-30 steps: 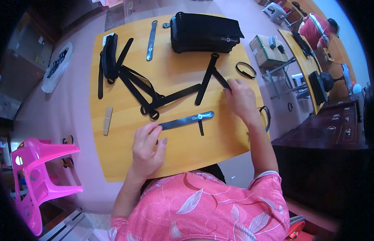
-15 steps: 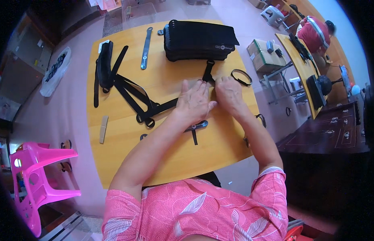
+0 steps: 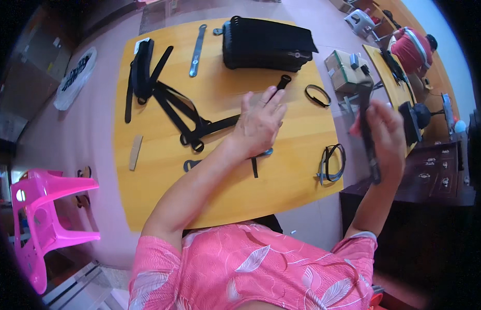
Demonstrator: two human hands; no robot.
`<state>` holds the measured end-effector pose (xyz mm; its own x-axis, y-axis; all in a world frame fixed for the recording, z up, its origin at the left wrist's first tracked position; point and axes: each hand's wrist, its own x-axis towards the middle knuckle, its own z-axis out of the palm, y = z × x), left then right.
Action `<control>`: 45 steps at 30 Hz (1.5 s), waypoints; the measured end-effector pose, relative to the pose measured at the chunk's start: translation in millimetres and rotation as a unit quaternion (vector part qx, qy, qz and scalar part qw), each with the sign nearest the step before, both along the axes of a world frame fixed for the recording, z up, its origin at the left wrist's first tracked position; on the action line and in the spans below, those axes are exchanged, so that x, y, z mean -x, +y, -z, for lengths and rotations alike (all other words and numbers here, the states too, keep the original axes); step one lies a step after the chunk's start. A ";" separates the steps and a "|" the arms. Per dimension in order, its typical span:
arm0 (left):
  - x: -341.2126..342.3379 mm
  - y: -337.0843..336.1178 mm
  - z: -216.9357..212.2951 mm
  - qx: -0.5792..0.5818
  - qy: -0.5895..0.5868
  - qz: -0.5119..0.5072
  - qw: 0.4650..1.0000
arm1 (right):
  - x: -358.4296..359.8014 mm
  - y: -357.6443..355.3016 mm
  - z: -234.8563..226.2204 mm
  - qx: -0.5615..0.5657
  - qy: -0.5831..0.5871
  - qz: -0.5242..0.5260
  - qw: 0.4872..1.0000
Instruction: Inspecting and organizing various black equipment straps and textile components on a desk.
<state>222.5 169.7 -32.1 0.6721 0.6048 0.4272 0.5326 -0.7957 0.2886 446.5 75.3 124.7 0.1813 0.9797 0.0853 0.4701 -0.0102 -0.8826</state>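
Note:
My left hand (image 3: 257, 125) lies with fingers stretched over a black webbing strap (image 3: 222, 124) on the table, its looped end showing past the fingertips. My right hand (image 3: 388, 134) is raised beyond the table's right edge, closed on a dark strap (image 3: 365, 116) that hangs upright and is smeared by motion. The webbing under my left hand runs left to a padded black harness piece (image 3: 141, 70) with several straps and plastic rings. Partly covered by my left forearm lies a grey-blue strip (image 3: 191, 164).
A stack of black padded pieces (image 3: 269, 44) stands at the table's far side, beside a grey-blue strip (image 3: 197, 51). Black loops (image 3: 318, 96) and coiled straps (image 3: 332, 164) lie to the right. A pink stool (image 3: 44, 206) stands left; a person (image 3: 412, 50) bends at far right.
My right hand has lifted off the table and swung right with a dark strap in it. My left hand has stayed over the webbing. The view has shifted slightly.

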 end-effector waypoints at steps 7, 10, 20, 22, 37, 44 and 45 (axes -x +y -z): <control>102.9 -105.8 -32.9 0.482 -0.352 0.066 0.799 | 105.3 -41.7 76.9 0.209 0.002 -0.294 0.933; 134.3 -136.7 -26.8 0.618 -0.319 -0.073 0.715 | 135.2 -35.8 94.7 0.266 -0.009 -0.383 0.884; 182.3 -147.1 -9.1 0.488 -0.438 -0.268 0.706 | 106.7 -42.3 121.4 0.335 0.099 -0.370 0.861; 181.7 -145.7 -10.0 0.496 -0.442 -0.249 0.705 | 103.6 -48.2 131.9 0.238 0.103 -0.343 0.903; 159.7 -109.8 -3.7 0.506 -0.417 -0.346 0.671 | 92.0 -1.3 137.7 0.237 0.239 -0.064 0.939; 158.4 -103.2 11.8 0.512 -0.415 -0.366 0.656 | 83.0 2.8 157.7 0.278 0.187 -0.014 0.942; 157.7 -102.1 11.0 0.518 -0.415 -0.371 0.650 | 82.3 3.1 158.7 0.275 0.181 -0.014 0.944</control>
<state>64.9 67.6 -43.1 -0.1700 0.8827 -0.4381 -0.0226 0.4410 0.8972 364.2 78.4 -34.0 0.0734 0.8627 -0.5004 0.1455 -0.5057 -0.8504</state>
